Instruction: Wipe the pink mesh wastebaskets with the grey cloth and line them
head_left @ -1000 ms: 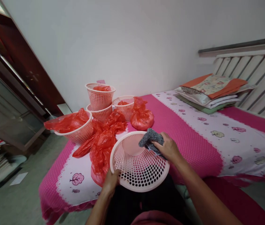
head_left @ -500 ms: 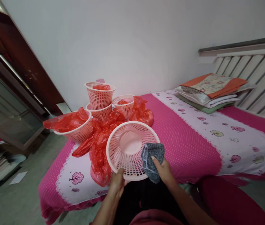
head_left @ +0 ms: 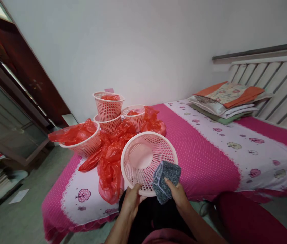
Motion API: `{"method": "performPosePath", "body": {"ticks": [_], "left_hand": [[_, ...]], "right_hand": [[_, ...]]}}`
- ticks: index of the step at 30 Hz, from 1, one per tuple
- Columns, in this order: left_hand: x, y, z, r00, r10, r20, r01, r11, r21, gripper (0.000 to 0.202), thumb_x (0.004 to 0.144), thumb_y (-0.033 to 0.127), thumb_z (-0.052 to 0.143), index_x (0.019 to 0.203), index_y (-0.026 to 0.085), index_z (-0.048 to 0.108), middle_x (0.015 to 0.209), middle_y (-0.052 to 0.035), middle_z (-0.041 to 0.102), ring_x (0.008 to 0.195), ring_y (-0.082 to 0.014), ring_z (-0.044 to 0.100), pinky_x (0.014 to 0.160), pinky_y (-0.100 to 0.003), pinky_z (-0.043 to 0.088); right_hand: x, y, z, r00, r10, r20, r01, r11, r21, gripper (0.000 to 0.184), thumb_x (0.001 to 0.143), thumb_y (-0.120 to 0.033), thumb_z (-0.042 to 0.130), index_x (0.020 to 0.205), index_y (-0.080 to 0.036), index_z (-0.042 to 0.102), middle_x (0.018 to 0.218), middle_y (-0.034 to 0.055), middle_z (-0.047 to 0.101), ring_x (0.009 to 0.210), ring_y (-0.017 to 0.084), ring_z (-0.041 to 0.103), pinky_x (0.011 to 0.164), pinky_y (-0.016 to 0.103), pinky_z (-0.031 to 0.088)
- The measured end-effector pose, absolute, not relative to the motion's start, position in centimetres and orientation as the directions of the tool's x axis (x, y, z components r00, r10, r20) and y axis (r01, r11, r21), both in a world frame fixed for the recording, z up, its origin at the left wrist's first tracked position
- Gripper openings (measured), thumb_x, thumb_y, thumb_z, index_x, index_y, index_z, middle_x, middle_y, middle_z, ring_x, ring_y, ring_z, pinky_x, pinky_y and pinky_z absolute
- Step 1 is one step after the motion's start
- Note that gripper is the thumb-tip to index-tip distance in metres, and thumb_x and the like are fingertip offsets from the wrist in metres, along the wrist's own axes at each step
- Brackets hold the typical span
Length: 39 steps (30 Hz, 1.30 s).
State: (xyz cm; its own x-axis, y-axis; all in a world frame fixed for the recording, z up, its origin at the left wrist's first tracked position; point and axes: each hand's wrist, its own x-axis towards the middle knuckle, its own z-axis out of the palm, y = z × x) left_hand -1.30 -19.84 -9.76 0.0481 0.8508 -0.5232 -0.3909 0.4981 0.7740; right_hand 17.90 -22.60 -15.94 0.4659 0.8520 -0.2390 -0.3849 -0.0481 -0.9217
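Wiping pass on the basket [head_left: 158, 149]. Left hand [head_left: 132, 200] is closed on the near rim and holds it tilted above the lap, mouth toward the camera. Right hand [head_left: 176, 195] is clamped on the folded grey cloth [head_left: 165, 181], pressing it on the near-right rim, just right of the left hand. The hands are close together, not touching as far as I can tell; the cloth hides the right fingertips.

Doing it well, my read:
- Brace from the left, because the mesh wall will likely flex under pressure.
- Press the cloth flat, not bunched, so it doesn't snag in the holes.
- Turn the basket with the left hand rather than chasing the rim with the right.
- Order: rim, inner wall, solid bottom.

Beyond the hands, red bags [head_left: 110, 159] lie on the bed [head_left: 204, 159], just past the basket's left side. Further out are more baskets [head_left: 107, 105] with red bags in them, two of them stacked. Far right of the right hand is folded bedding [head_left: 226, 100] by the headboard.
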Motion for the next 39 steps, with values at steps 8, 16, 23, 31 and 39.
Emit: {"method": "performPosePath", "body": {"ticks": [8,16,23,31,39], "left_hand": [[-5.3,-17.3,-7.7,0.001,0.896,-0.444,-0.144,0.440,0.887,0.051,0.094,0.026,0.073,0.143,0.017,0.060,0.108,-0.0145,0.082,0.084,-0.0238,0.081,0.069,-0.031,0.066],[-4.5,-17.6,-9.3,0.094,0.895,-0.437,-0.235,0.446,0.863,0.061,0.089,0.014,0.069,0.149,0.018,0.059,0.111,-0.0139,0.083,0.097,-0.0280,0.082,0.079,-0.039,0.068],[-3.1,-18.6,-8.6,0.012,0.868,-0.497,-0.342,0.470,0.814,0.063,0.091,0.001,0.060,0.151,0.018,0.057,0.120,-0.0159,0.081,0.101,-0.0249,0.081,0.084,-0.037,0.068],[-1.5,-19.2,-7.8,-0.011,0.844,-0.536,-0.387,0.491,0.780,0.053,0.092,-0.001,0.057,0.143,0.013,0.060,0.115,-0.0166,0.081,0.105,-0.0250,0.081,0.088,-0.037,0.068],[-0.3,-19.4,-7.8,-0.012,0.844,-0.536,-0.464,0.470,0.751,0.048,0.094,-0.001,0.052,0.140,0.011,0.059,0.106,-0.0148,0.082,0.099,-0.0237,0.082,0.087,-0.037,0.069]], "right_hand": [[20.2,-22.3,-12.1,0.453,0.886,-0.103,-0.193,-0.015,-0.981,0.057,0.065,-0.067,0.086,0.091,-0.017,0.080,0.091,0.0128,0.084,0.091,0.037,0.080,0.084,0.048,0.065],[21.8,-21.8,-10.7,0.531,0.847,0.022,0.086,-0.028,-0.996,0.055,0.071,-0.067,0.076,0.099,-0.020,0.072,0.095,0.0120,0.083,0.088,0.033,0.078,0.081,0.045,0.062],[23.1,-22.3,-9.3,0.619,0.773,0.139,0.245,-0.021,-0.969,0.049,0.075,-0.069,0.069,0.090,-0.022,0.066,0.083,0.0085,0.078,0.077,0.028,0.072,0.072,0.038,0.057],[23.4,-22.2,-10.9,0.583,0.810,0.057,0.132,-0.026,-0.991,0.055,0.073,-0.070,0.075,0.096,-0.021,0.072,0.091,0.0105,0.082,0.085,0.031,0.076,0.077,0.041,0.061],[17.8,-23.1,-14.7,0.529,0.844,-0.088,-0.162,-0.001,-0.987,0.064,0.071,-0.072,0.079,0.107,-0.019,0.078,0.115,0.0152,0.083,0.114,0.039,0.077,0.105,0.053,0.060]]}}
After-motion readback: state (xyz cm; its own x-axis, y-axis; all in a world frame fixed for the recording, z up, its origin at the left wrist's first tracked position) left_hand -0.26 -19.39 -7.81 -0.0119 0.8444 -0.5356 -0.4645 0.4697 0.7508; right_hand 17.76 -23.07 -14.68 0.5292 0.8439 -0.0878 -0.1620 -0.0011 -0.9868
